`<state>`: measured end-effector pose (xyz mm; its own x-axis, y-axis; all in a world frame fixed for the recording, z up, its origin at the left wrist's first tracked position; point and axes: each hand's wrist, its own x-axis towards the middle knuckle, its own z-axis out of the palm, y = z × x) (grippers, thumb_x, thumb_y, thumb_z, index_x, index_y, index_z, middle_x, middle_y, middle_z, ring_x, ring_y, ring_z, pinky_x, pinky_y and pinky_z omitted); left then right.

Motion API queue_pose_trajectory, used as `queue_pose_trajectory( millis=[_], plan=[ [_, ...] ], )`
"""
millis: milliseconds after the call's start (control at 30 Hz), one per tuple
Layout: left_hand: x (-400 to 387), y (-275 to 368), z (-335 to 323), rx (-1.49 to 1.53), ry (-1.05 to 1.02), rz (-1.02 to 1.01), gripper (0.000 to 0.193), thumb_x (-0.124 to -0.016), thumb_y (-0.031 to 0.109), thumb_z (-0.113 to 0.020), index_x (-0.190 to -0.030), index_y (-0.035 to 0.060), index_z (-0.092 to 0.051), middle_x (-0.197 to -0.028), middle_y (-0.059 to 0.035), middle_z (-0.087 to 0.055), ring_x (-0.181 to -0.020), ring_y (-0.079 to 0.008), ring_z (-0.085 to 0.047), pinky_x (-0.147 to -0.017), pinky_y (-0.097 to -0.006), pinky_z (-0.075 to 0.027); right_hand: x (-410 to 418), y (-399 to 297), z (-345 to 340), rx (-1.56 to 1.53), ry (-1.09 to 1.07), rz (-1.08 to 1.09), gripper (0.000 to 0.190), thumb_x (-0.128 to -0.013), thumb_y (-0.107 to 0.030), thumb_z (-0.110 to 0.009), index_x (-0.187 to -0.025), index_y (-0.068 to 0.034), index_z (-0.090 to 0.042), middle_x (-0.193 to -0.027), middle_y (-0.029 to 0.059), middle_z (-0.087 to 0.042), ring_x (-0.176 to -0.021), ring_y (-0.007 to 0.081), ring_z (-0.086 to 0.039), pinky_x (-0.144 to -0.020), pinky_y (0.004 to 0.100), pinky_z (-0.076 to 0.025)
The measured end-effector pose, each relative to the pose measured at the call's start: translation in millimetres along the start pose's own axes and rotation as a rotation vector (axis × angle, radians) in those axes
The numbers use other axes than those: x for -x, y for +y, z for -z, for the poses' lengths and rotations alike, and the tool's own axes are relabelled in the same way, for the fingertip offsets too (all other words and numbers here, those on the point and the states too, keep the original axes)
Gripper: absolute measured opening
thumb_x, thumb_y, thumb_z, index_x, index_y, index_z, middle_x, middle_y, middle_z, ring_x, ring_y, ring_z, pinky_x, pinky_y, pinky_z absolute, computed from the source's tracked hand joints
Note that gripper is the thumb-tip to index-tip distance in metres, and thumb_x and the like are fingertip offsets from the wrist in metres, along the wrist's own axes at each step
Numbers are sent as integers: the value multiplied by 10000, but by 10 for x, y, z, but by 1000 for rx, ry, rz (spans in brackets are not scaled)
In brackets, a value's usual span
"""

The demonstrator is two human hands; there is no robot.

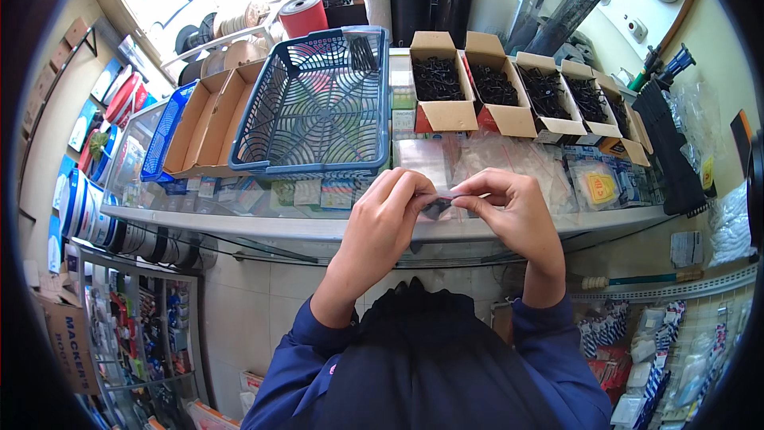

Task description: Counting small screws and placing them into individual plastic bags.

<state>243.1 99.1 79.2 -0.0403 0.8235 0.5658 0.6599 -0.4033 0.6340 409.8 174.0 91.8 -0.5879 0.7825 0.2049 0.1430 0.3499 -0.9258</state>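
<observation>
Between my two hands, over the front edge of the glass counter, is a small clear zip bag [439, 208] with dark pieces inside. My left hand [388, 209] pinches the left end of its top. At the right end, my right hand [510, 206] pinches the same edge between thumb and fingers. Flat clear zip bags [513, 161] lie on the counter just beyond my hands. Behind them stands a row of open cardboard boxes [439, 79] full of small black screws or similar fasteners. Left of these, a blue plastic basket [310, 168] holds a bag of black pieces [362, 54] at its far corner.
Open cardboard trays [197, 125] and a blue tray [156, 137] stand left of the basket. Black rolls [407, 3], a red roll [303, 15] and a clear roll [494, 3] line the back. A bag with a yellow label [597, 185] lies right. The counter's metal edge [239, 220] curves before me.
</observation>
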Motion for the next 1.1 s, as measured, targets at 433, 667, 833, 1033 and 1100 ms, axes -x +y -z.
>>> queue_pose_trajectory(
  millis=[433,667,833,1033,1100],
  plan=[
    [-37,72,81,16,-35,19,102,-774,-33,-592,-854,-33,-530,-781,-112,-549,-706,-240,-574,-653,-311,-455,6,-74,-1,229,3,243,53,-774,6,-610,-804,21,-569,-724,119,-570,-646,227,-579,-589,306,-449],
    [-63,129,35,-30,-49,-20,73,-778,16,-604,-827,-14,-559,-756,-95,-520,-694,-249,-535,-623,-328,-428,3,-22,-69,449,63,409,91,-787,-13,-585,-852,-3,-523,-756,128,-520,-684,326,-543,-604,375,-441],
    [-121,140,47,-141,27,-115,45,-753,10,-610,-785,4,-580,-734,-91,-526,-685,-253,-535,-611,-336,-428,-58,-135,45,395,-39,401,61,-790,-35,-588,-836,-8,-558,-766,124,-538,-675,313,-553,-600,373,-440],
    [-362,323,306,-262,82,-238,77,-710,-21,-637,-764,24,-605,-711,-80,-535,-655,-234,-542,-590,-328,-435,-291,-483,194,398,-107,443,71,-731,-18,-633,-787,-5,-591,-708,103,-547,-626,257,-561,-564,322,-433],
    [-450,390,454,-264,46,-233,84,-698,7,-673,-765,40,-632,-697,-63,-567,-606,-180,-548,-559,-297,-435,-411,-602,238,357,-190,513,68,-729,-10,-631,-785,1,-595,-695,96,-559,-587,210,-549,-547,289,-426]
  ],
)
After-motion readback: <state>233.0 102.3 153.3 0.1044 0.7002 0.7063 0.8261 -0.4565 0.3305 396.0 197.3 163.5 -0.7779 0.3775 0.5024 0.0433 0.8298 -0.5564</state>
